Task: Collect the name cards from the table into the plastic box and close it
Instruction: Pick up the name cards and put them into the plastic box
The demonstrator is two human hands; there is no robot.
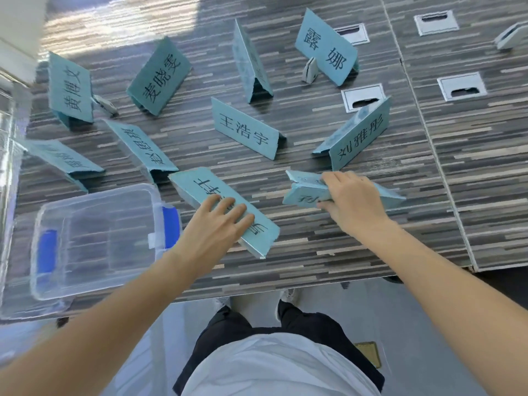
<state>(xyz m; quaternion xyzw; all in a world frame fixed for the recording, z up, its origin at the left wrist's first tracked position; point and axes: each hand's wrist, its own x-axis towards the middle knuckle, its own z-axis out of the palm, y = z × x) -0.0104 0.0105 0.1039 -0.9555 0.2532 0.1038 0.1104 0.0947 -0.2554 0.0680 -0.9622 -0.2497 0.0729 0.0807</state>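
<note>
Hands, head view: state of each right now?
Left hand: open, fingers flat on the near name card, not gripping.
Right hand: closed around a folded name card on the table.

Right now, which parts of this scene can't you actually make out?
- Card under the left hand: fingers cover part of its writing.
- Card in the right hand: writing blurred and covered.
- Plastic box: picture's left edge cuts it off.
- Far-left card: writing too slanted to read.
</note>
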